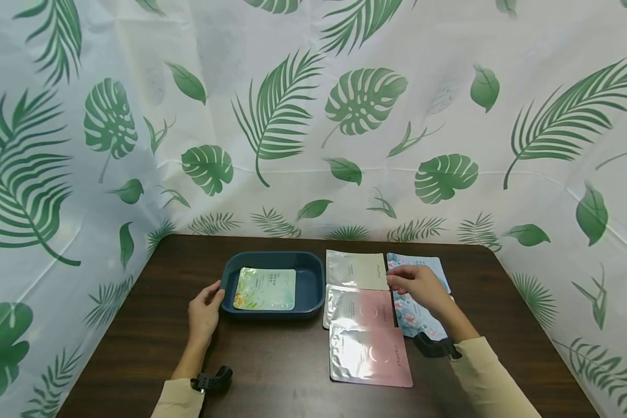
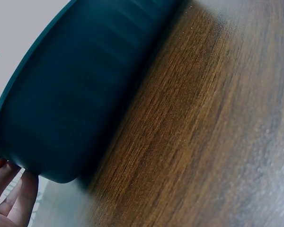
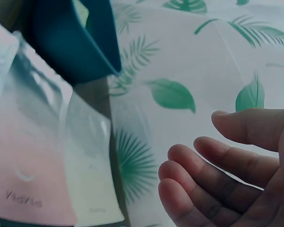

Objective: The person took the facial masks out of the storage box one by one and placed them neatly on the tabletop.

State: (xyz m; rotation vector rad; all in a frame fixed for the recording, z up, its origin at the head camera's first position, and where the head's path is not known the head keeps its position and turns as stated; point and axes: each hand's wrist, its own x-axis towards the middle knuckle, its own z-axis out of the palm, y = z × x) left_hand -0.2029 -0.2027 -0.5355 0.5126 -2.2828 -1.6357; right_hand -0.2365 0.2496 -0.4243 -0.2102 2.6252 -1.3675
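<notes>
My left hand [image 1: 205,307] touches the outer left end of a dark blue tray [image 1: 273,314], its fingertips just below the rim. In the left wrist view, the fingertips [image 2: 28,182] meet the tray's outer wall [image 2: 71,94]. Inside the tray lies a green floral sachet [image 1: 266,289]. Loosely bent, with nothing in its fingers, my right hand [image 1: 420,287] hovers over two overlapping blue floral sachets [image 1: 420,316]. Its fingertips overlap the right edge of a cream sachet [image 1: 355,270] in the head view. The right wrist view shows the thumb apart from the fingers [image 3: 180,158].
Two pink and silver sachets [image 1: 371,355] lie below the cream one, in a column right of the tray. The dark wooden table [image 1: 277,366] has rounded back corners. Behind it hangs a white cloth [image 1: 292,191] with green leaf prints. Each wrist wears a black band [image 1: 212,380].
</notes>
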